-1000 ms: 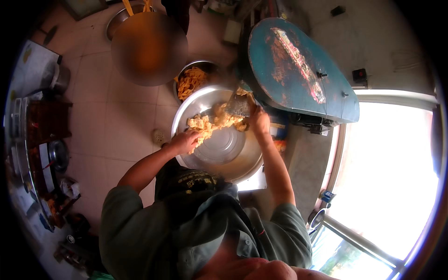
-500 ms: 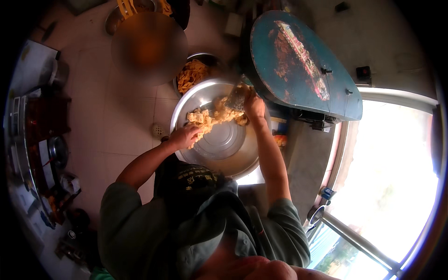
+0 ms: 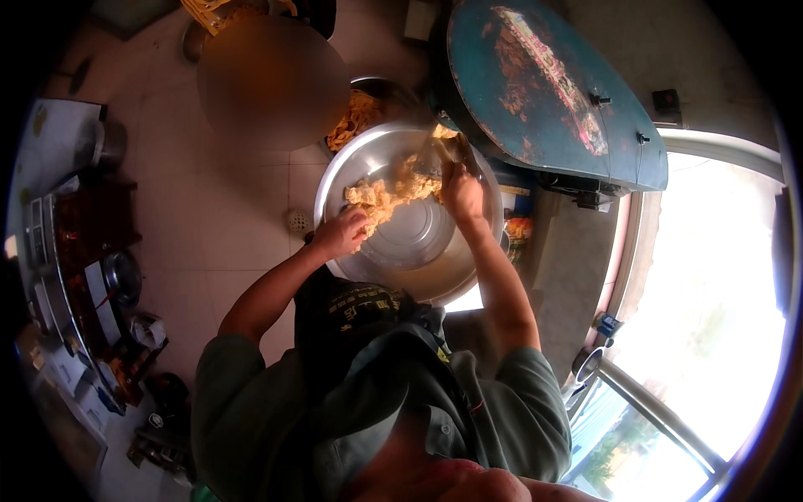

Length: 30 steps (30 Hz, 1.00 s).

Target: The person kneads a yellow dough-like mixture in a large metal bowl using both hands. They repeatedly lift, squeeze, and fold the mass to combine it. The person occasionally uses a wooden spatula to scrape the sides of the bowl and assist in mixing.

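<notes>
Crumbly yellow dough [image 3: 386, 199] lies in a long ragged heap inside a wide, shiny metal basin [image 3: 328, 197]. At the heap's near left end, my left hand [image 3: 341, 233] is closed around some of the dough. My right hand [image 3: 462, 194] is at the basin's far right side, its fingers curled beside a greyish flat piece under the machine. What those fingers hold cannot be made out. A bit of yellow dough also shows just beyond them, next to the machine's edge. The middle of the basin floor shows bare metal.
A worn teal machine cover [image 3: 544, 92] overhangs the basin's far right. Behind the basin stands a dark pan with orange-yellow strips [image 3: 355, 117]. A blurred round shape [image 3: 272, 84] hides part of the far left floor. A cluttered shelf [image 3: 96, 226] is at left, a bright window [image 3: 711, 293] at right.
The whole view has shifted slightly, so most things appear a little farther right. My left hand stays on the dough; my right hand remains by the machine, with more yellow dough showing beyond it.
</notes>
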Each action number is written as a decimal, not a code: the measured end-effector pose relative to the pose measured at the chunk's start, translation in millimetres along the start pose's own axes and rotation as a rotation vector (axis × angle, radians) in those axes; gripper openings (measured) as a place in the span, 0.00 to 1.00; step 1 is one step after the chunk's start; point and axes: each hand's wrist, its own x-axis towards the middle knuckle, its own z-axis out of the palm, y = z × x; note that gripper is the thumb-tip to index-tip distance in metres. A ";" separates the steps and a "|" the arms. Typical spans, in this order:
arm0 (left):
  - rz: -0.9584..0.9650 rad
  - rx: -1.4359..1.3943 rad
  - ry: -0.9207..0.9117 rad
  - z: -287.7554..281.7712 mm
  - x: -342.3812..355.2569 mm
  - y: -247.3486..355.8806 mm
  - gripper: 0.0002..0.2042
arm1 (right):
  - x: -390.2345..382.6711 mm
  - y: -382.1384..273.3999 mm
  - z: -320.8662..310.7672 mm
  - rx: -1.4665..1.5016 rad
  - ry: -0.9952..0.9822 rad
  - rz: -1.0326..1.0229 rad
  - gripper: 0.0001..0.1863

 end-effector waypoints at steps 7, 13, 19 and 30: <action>-0.002 0.007 -0.038 3.5 -1.3 -4.9 0.14 | 10.6 13.4 2.5 0.063 -0.092 0.225 0.19; -0.003 -0.016 -0.058 6.5 4.3 -3.8 0.14 | 35.5 21.9 8.9 0.014 -0.133 0.104 0.22; -0.045 0.018 -0.044 5.3 3.7 -3.9 0.14 | 7.3 11.0 7.1 0.019 0.112 -0.150 0.20; -0.004 -0.068 0.011 3.8 2.7 -7.6 0.13 | 23.8 59.5 27.0 -0.260 -0.191 -0.071 0.17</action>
